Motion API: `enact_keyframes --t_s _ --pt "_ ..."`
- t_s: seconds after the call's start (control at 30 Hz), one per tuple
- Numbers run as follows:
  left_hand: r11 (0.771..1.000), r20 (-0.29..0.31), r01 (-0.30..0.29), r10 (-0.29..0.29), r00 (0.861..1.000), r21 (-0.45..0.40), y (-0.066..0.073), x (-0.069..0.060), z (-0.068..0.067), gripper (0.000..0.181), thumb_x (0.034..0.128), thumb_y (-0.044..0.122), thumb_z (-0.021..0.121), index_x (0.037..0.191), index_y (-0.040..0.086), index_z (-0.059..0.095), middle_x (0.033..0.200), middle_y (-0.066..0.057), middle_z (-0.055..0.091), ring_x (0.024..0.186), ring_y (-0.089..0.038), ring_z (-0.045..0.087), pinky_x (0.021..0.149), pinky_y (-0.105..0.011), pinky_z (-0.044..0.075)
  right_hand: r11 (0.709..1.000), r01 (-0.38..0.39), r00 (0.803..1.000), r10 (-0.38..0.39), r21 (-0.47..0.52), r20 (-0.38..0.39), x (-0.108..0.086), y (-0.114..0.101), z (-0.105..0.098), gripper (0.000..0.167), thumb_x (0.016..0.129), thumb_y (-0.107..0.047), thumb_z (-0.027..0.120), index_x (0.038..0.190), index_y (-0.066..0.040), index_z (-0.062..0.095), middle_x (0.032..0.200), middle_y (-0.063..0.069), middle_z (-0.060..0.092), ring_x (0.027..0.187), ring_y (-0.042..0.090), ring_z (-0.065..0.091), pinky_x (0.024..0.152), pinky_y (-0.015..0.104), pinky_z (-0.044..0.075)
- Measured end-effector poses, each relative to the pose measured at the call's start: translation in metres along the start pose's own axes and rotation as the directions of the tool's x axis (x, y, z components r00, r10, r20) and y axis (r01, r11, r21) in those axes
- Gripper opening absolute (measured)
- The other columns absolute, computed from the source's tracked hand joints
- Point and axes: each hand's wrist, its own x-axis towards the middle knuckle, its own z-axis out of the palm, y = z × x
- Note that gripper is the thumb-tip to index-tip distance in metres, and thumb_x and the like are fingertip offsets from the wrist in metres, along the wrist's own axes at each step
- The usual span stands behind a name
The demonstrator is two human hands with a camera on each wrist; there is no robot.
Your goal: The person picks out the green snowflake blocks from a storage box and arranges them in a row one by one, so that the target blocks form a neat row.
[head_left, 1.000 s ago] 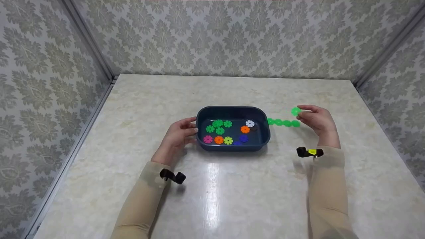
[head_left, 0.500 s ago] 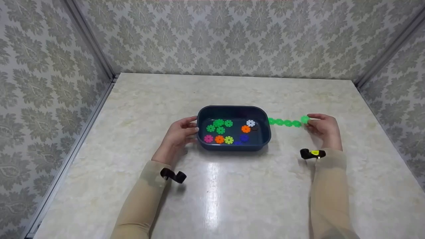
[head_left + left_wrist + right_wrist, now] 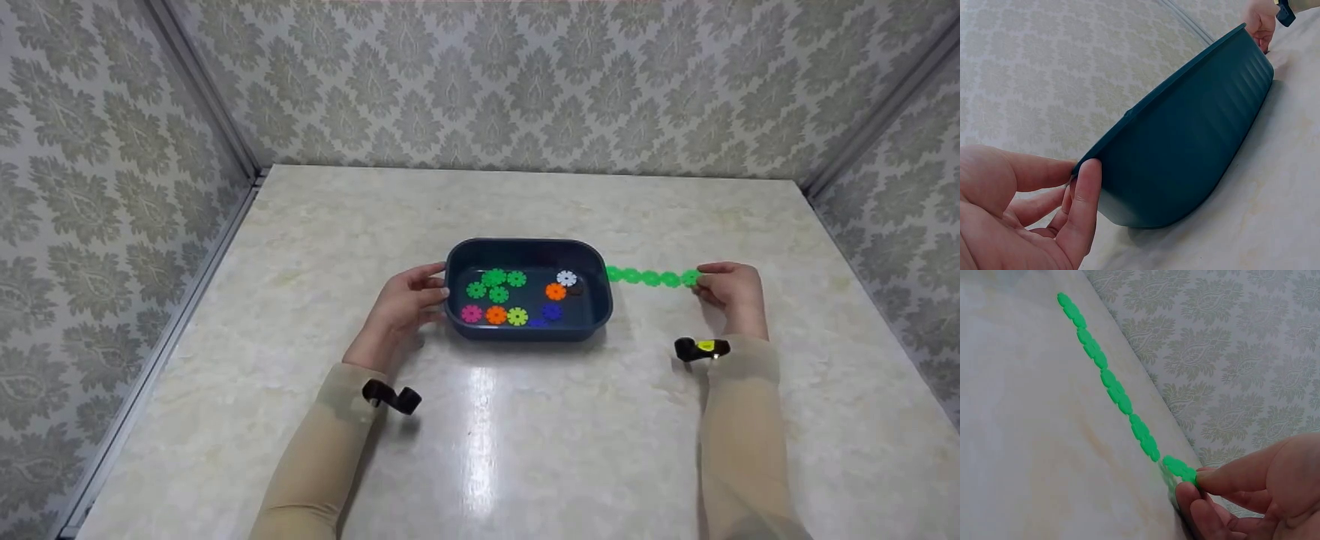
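My right hand (image 3: 733,291) pinches a green notched plastic disc (image 3: 691,278) between thumb and fingertips. That disc is at the right end of a row of green discs (image 3: 651,278) lying on the table. In the right wrist view, the held disc (image 3: 1178,467) is slightly tilted, with a narrow gap between it and the row's near end (image 3: 1144,437). At the basin's left end, my left hand (image 3: 401,307) holds the rim of the dark blue plastic basin (image 3: 529,335). The left wrist view shows its fingers against the basin's outer wall (image 3: 1174,140).
Inside the basin lie several loose discs: green ones (image 3: 498,295), a pink one (image 3: 471,313), orange ones (image 3: 496,315), a yellow-green one (image 3: 517,316), blue ones (image 3: 552,312) and a white one (image 3: 566,278). Patterned walls enclose the pale table (image 3: 570,442).
My right hand has moved right and toward me, lowering the green disc from above the row to its right end. My left hand has stayed at the basin.
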Motion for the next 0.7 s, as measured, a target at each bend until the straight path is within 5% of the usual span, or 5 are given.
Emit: enact_keyframes --t_s 0.17,0.43,0.7 --pt "1.000 0.001 -0.002 0.002 1.000 0.002 0.0003 -0.0009 0.0000 0.056 0.0951 -0.002 0.067 0.148 0.014 0.056 0.118 -0.007 0.056 0.091 -0.016 0.060 0.069 -0.027 0.060 1.000 -0.006 1.000 0.006 -0.030 0.001 0.0000 -0.0003 0.0007 0.048 0.101 -0.006 0.058 0.148 -0.002 0.052 0.096 -0.004 0.061 0.073 0.002 0.067 0.079 0.017 0.058" --pt "1.000 0.015 -0.019 0.018 1.000 0.018 0.0005 -0.0021 0.0002 0.057 0.0964 -0.002 0.066 0.150 0.012 0.053 0.118 -0.007 0.055 0.088 -0.014 0.063 0.069 -0.026 0.061 0.997 -0.004 1.000 0.004 -0.082 -0.003 0.0034 0.0005 0.0005 0.046 0.102 -0.009 0.057 0.147 0.000 0.054 0.076 -0.012 0.061 0.068 0.000 0.066 0.076 0.017 0.058" --pt "1.000 0.008 -0.007 0.007 1.000 0.003 0.0021 -0.0025 0.0014 0.056 0.0964 -0.002 0.066 0.149 0.012 0.054 0.118 -0.007 0.054 0.088 -0.014 0.063 0.069 -0.026 0.061 0.997 0.033 0.999 -0.033 -0.073 -0.001 -0.0010 -0.0033 0.0002 0.047 0.102 -0.014 0.059 0.148 -0.002 0.054 0.091 -0.007 0.063 0.073 0.000 0.068 0.080 0.018 0.058"
